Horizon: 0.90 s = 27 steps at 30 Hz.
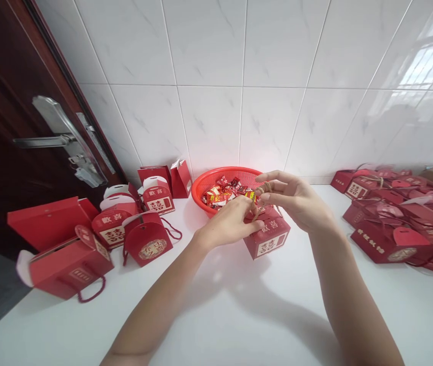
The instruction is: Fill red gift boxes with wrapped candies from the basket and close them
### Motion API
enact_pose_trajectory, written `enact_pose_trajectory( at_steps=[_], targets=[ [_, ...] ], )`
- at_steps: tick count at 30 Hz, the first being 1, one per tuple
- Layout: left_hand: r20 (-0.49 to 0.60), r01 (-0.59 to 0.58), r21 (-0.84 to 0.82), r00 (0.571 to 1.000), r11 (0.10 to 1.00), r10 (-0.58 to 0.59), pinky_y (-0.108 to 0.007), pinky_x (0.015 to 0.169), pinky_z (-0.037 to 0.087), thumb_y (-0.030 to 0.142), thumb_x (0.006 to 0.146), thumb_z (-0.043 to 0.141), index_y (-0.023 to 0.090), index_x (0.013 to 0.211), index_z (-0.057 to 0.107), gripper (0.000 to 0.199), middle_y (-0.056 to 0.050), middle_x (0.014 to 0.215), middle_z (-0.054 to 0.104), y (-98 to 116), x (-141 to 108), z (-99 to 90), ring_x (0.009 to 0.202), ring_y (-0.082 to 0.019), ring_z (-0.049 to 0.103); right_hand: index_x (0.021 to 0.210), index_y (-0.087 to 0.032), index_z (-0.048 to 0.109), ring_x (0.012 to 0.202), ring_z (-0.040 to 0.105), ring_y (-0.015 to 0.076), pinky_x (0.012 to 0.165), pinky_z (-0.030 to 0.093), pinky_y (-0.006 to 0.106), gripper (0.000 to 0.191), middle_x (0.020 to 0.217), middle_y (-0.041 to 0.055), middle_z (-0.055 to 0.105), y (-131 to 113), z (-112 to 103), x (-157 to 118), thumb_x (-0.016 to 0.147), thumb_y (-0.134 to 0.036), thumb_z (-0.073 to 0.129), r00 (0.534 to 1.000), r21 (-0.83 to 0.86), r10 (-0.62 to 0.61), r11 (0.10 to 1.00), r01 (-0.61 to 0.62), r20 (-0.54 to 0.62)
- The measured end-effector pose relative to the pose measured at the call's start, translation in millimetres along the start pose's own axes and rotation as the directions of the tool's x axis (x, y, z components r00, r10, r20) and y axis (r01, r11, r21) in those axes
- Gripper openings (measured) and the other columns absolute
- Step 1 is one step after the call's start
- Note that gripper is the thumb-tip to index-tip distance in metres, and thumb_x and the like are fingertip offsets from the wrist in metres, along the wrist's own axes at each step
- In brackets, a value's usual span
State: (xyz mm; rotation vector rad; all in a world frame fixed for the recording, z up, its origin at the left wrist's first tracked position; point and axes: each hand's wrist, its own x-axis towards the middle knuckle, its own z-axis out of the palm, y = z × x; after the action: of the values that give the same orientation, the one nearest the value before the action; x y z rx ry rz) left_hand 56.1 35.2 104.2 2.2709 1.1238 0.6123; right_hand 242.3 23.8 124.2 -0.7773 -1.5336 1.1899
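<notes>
Currently, the left grip clasps a red box; the right grip pinches twine.

Pic is bright overall. Window glare is on the wall tiles, upper R; soft arm shadows fall on white table. Door is v. dark. R-side boxes are slightly blurry, edges stretched approx. like wide-angle.

Cardbd box – matt, twine – rough, plas. basket, glossy tiles
</notes>
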Motion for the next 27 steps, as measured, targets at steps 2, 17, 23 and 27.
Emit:
enact_pose_trajectory(
  at_steps=[2,17,23,27],
  targets=[
    [0.022,0.012,0.015,1.0,1.0,-0.013,-0.032,0.069,0.045,0.038,0.084,0.065,0.022,0.083,0.051,0.021,-0.002,0.093,0.063,0,1,0.3,0.087,-0.023,0.062,0.105,-0.02,0.069,0.074,0.068,0.0172,0.073,0.057,0.035,0.03,0.086,0.0024,0.071,0,-1,0,0.077,-0.024,0.079,1.0,-0.016,0.003,1.0,-0.003,0.025],
    [0.318,0.105,0.148,0.937,0.983,-0.147,-0.031,0.052,0.034,0.043,0.077,0.065,0.022,0.063,0.044,0.033,0.0,0.067,0.056,-7,5,16.8,0.065,-0.02,0.057,0.095,-0.021,0.069,0.061,0.057,0.0153,0.059,0.044,0.028,0.031,0.064,-0.0033,0.058,12,3,5,0.07,-0.006,0.058,0.965,-0.596,0.15,0.803,0.009,0.215],
    [0.322,0.051,0.158,0.941,0.986,-0.101,-0.031,0.051,0.028,0.049,0.076,0.069,0.021,0.063,0.043,0.04,0.002,0.066,0.051,-8,5,14.4,0.061,-0.017,0.05,0.093,-0.021,0.065,0.071,0.056,0.0162,0.058,0.038,0.025,0.037,0.074,-0.0007,0.059,8,0,5,0.068,0.002,0.051,0.976,-0.867,0.217,0.491,-0.087,0.025],
    [0.354,0.009,0.158,0.933,0.987,-0.065,-0.031,0.053,0.028,0.043,0.08,0.067,0.021,0.064,0.046,0.035,0.001,0.069,0.053,-9,6,11.5,0.063,-0.016,0.048,0.092,-0.021,0.065,0.07,0.056,0.0171,0.059,0.037,0.026,0.034,0.076,0.0005,0.062,9,-3,4,0.073,0.002,0.05,0.976,-0.926,0.216,0.362,-0.108,-0.029]
  ],
)
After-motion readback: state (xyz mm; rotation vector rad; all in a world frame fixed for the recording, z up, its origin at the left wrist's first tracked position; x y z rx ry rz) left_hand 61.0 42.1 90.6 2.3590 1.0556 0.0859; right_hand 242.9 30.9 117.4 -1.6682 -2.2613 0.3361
